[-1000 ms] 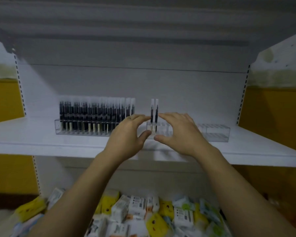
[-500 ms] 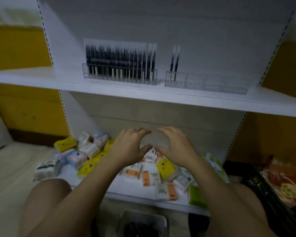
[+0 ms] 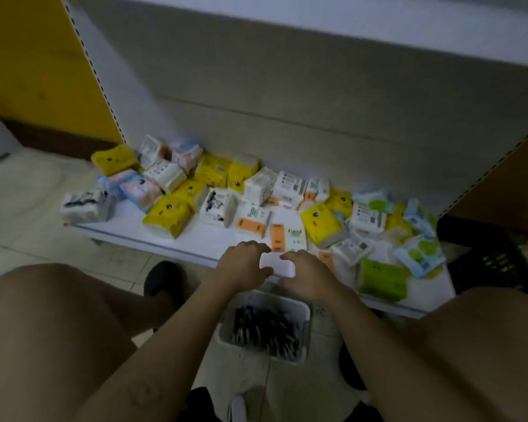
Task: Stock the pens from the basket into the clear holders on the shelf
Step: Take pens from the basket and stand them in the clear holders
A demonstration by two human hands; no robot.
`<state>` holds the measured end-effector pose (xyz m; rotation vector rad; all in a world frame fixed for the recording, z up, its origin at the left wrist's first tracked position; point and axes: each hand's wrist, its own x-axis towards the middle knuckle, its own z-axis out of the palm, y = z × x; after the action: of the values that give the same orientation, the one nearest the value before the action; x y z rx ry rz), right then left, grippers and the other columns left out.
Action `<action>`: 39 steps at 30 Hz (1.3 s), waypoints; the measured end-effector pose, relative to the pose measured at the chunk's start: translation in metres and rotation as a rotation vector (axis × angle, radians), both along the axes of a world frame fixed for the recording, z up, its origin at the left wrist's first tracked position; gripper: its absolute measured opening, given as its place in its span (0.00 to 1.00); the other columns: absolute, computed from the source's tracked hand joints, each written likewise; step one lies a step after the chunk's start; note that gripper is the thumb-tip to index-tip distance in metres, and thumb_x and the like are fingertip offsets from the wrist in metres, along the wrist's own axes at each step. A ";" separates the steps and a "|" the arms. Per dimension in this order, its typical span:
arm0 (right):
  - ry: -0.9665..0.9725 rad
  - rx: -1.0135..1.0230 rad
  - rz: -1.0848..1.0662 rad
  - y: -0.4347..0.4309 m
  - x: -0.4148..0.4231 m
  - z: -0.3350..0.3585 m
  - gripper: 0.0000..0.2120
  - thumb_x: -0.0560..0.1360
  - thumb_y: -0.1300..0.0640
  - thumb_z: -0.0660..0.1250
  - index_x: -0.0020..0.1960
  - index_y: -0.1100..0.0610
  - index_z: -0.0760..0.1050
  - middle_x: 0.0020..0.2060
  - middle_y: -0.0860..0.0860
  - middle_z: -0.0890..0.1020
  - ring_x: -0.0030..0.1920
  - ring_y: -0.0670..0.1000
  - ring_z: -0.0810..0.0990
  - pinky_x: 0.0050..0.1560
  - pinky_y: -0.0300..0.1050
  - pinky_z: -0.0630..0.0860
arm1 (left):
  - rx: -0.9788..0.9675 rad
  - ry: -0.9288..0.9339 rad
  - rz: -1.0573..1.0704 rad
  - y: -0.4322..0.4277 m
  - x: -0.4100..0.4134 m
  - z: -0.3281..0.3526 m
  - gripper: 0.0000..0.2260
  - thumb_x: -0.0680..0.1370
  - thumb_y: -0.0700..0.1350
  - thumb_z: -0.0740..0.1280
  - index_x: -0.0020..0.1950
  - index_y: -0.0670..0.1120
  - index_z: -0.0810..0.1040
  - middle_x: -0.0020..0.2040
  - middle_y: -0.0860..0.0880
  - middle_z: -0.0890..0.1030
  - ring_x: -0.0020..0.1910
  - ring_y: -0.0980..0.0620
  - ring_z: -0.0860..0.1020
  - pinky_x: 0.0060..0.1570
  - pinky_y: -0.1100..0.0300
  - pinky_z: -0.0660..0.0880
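Note:
A white basket (image 3: 305,312) stands on the floor between my knees, filled with several dark pens (image 3: 265,327). My left hand (image 3: 241,266) and my right hand (image 3: 305,272) hover side by side just above the basket's far rim, over the front edge of the bottom shelf (image 3: 165,239). Both hands hold nothing; their fingers are loosely curved toward each other. The clear holders are out of view above; only the underside of the upper shelf (image 3: 409,28) shows at the top.
Several tissue packs (image 3: 168,214) in yellow, white, blue and green lie scattered on the bottom shelf. A black crate (image 3: 488,257) stands at the right. My bare knees flank the basket, and a dark shoe (image 3: 162,278) rests on the tiled floor.
My hands have come down from the clear holder on the upper shelf to just above the basket. The view has tilted down, so the holders have left the frame.

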<state>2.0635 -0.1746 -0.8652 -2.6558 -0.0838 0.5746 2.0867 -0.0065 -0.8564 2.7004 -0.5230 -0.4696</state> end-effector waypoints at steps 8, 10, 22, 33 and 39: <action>0.300 0.035 -0.022 -0.007 -0.007 -0.101 0.04 0.75 0.55 0.66 0.50 0.50 0.75 0.46 0.49 0.77 0.45 0.50 0.75 0.52 0.50 0.76 | 0.053 0.335 0.087 -0.009 0.012 -0.106 0.16 0.77 0.50 0.64 0.64 0.48 0.75 0.63 0.46 0.77 0.61 0.45 0.75 0.60 0.52 0.73; 0.389 0.009 -0.014 -0.010 -0.011 -0.122 0.05 0.76 0.54 0.65 0.51 0.53 0.75 0.46 0.50 0.77 0.45 0.51 0.76 0.45 0.45 0.75 | 0.080 0.438 0.101 -0.009 0.007 -0.135 0.14 0.78 0.49 0.63 0.62 0.46 0.77 0.58 0.45 0.79 0.56 0.46 0.77 0.56 0.54 0.76; 0.511 -0.077 -0.012 0.008 -0.031 -0.198 0.15 0.82 0.59 0.55 0.64 0.62 0.74 0.60 0.58 0.78 0.61 0.56 0.75 0.57 0.44 0.68 | 0.135 0.832 -0.103 -0.027 -0.037 -0.219 0.20 0.81 0.48 0.61 0.72 0.45 0.67 0.69 0.42 0.70 0.64 0.42 0.71 0.61 0.52 0.70; 0.644 -0.151 0.052 0.003 -0.043 -0.219 0.15 0.82 0.57 0.56 0.63 0.60 0.74 0.62 0.57 0.76 0.63 0.58 0.72 0.62 0.50 0.70 | 0.268 0.656 -0.200 -0.041 -0.055 -0.251 0.29 0.79 0.54 0.61 0.77 0.55 0.54 0.77 0.43 0.56 0.74 0.36 0.55 0.70 0.40 0.61; 0.635 -0.149 0.029 -0.004 -0.051 -0.226 0.23 0.81 0.55 0.55 0.76 0.54 0.60 0.73 0.55 0.65 0.69 0.59 0.67 0.64 0.49 0.67 | 0.184 0.746 -0.085 -0.046 -0.051 -0.253 0.28 0.79 0.53 0.62 0.75 0.48 0.57 0.75 0.39 0.61 0.72 0.35 0.61 0.68 0.41 0.64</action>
<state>2.0124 -0.1781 -1.0910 -2.4768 0.1115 1.4452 2.0358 -0.0521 -1.1099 2.4032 -0.3819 -1.5171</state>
